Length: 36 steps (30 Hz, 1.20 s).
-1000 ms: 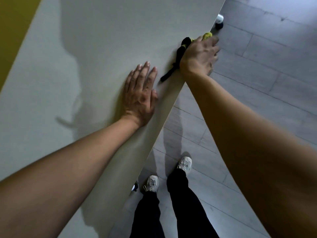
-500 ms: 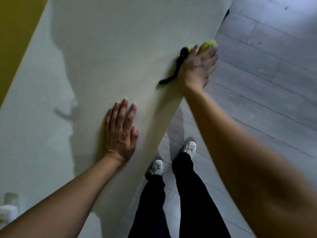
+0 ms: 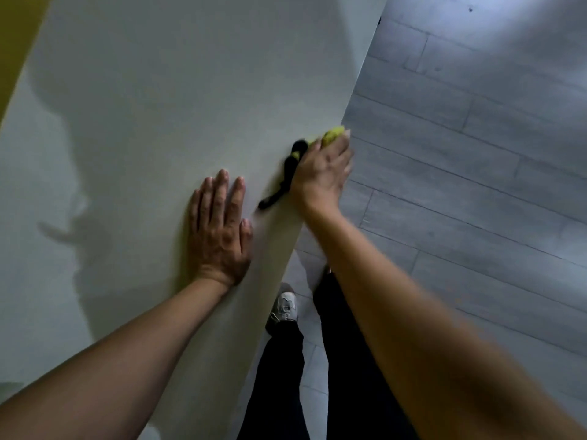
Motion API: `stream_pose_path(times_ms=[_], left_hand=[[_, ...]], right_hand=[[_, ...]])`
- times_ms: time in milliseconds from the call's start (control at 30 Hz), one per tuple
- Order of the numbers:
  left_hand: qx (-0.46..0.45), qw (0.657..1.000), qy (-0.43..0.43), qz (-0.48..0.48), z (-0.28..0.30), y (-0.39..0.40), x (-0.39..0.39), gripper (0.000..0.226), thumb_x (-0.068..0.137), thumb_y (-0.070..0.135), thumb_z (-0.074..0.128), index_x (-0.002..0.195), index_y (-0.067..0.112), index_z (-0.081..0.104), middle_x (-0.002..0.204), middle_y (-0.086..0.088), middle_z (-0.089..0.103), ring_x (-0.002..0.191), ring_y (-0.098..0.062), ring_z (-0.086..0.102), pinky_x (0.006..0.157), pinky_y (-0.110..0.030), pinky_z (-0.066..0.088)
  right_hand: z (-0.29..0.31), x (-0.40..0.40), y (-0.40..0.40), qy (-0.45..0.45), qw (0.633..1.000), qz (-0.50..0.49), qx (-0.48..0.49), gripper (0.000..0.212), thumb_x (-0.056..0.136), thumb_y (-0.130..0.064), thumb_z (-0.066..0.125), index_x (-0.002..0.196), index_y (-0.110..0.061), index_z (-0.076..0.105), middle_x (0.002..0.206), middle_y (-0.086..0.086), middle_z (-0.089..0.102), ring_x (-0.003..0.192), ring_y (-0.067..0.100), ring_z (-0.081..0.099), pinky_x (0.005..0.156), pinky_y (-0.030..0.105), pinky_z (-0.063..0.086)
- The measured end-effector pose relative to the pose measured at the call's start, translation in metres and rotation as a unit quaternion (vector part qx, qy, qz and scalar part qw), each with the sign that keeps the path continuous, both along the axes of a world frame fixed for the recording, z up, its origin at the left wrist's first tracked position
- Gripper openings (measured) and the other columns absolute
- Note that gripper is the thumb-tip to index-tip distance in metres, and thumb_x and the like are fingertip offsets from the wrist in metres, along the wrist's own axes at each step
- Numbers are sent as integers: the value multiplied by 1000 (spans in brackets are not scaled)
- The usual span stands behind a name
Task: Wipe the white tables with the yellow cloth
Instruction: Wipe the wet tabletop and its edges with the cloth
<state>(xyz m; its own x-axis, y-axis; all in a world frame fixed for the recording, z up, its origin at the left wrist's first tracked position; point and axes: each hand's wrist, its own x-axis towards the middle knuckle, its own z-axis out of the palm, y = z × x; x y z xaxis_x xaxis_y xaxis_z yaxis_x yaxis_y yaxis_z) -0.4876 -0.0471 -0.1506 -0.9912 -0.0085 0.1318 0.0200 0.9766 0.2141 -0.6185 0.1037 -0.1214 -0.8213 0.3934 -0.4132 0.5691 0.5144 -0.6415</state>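
Grey plank flooring [image 3: 476, 185] fills the frame from twelve o'clock round to five, its boards running slantwise, with a brighter patch of light toward one o'clock. Over at the ten o'clock corner a strip of mustard-yellow surface [image 3: 16, 42] shows beyond the far edge of the white table [image 3: 158, 90]. That table takes up the whole left and middle of the view, its near edge running diagonally from about one o'clock down to six. A soft shadow of the person lies across it around nine o'clock.

Just left of centre, the left hand [image 3: 220, 230] lies flat on the tabletop, palm down, fingers straight and close together and pointing toward twelve, holding nothing. Its bare forearm comes in from seven o'clock.

Just right of centre, at the table's near edge, the right hand [image 3: 324, 173] presses down on the yellow cloth [image 3: 332, 134], its fingers bent over the bunched fabric. Only a little yellow peeks out past the fingertips toward one o'clock; a dark, twisted part of the cloth trails out from under the hand toward eight o'clock and lies on the tabletop between the two hands. This hand is motion-blurred. Its forearm comes in from five o'clock.

Below, near six o'clock, dark trousers [image 3: 286, 376] and one pale sneaker [image 3: 284, 308] stand on the floor beside the table.
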Motion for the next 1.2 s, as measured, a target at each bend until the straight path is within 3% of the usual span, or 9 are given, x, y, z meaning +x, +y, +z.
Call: stream_pose_path(times_ms=[133, 233, 367, 467, 533, 700, 900, 1067, 1200], left_hand=[[3, 1000, 5, 5, 1, 2, 0, 63, 101, 32, 35, 161, 11, 38, 169, -15, 30, 157, -35, 28, 128, -53, 21], [2, 1000, 10, 5, 0, 1, -1, 63, 101, 32, 36, 160, 13, 39, 169, -14, 31, 157, -35, 28, 127, -54, 21], [4, 1000, 18, 3, -3, 0, 0, 62, 101, 32, 35, 160, 13, 41, 168, -14, 33, 155, -36, 30, 127, -53, 23], [3, 1000, 30, 0, -4, -1, 0, 62, 101, 32, 34, 159, 12, 42, 166, -16, 35, 154, -37, 33, 127, -52, 23], [5, 999, 33, 0, -5, -1, -1, 61, 101, 31, 34, 159, 12, 42, 166, -16, 36, 154, -36, 33, 127, -52, 23], [14, 999, 36, -7, -4, 0, 0, 60, 102, 30, 34, 158, 11, 43, 165, -17, 37, 153, -38, 35, 127, -51, 23], [36, 999, 25, 0, -2, 0, 2, 59, 101, 28, 36, 157, 12, 45, 165, -16, 38, 153, -38, 34, 127, -52, 22], [75, 997, -18, -19, 11, -11, 8, 62, 100, 30, 36, 157, 8, 44, 165, -22, 34, 153, -41, 32, 128, -49, 18], [33, 997, -65, -33, 27, -43, 95, 64, 101, 32, 37, 161, 10, 35, 170, -19, 25, 157, -37, 22, 130, -51, 12]], right_hand=[[3, -62, 13, 5, 999, -26, 31, 53, 108, -35, 29, 154, -9, 22, 152, 14, 35, 137, 33, 35, 113, 43, 28], [0, -53, 10, 16, 999, -25, 40, 50, 108, -35, 29, 150, -9, 28, 150, 14, 37, 135, 32, 37, 111, 41, 28], [-7, 55, -13, 20, 1000, -4, 8, 54, 108, -35, 30, 155, -11, 20, 152, 13, 34, 137, 31, 34, 115, 41, 19], [1, 152, -30, 5, 1000, 21, -7, 58, 107, -37, 34, 157, -14, 19, 150, 12, 37, 134, 30, 36, 114, 44, 28], [2, 175, -34, -25, 1000, 18, -3, 59, 106, -34, 37, 157, -11, 20, 151, 15, 37, 134, 32, 35, 112, 41, 26], [-1, 97, -21, 1, 1000, -7, 4, 53, 107, -36, 33, 153, -11, 25, 147, 15, 39, 131, 34, 39, 112, 47, 31], [5, -19, 6, -5, 999, -19, 30, 47, 108, -36, 29, 146, -9, 31, 144, 14, 41, 132, 33, 42, 106, 43, 35], [3, 22, -2, -5, 999, 7, 32, 53, 108, -38, 27, 153, -12, 23, 151, 14, 36, 136, 33, 36, 110, 43, 31], [3, 110, -25, 0, 1000, 13, 21, 59, 108, -38, 28, 158, -11, 15, 157, 16, 28, 141, 34, 30, 116, 44, 24]])
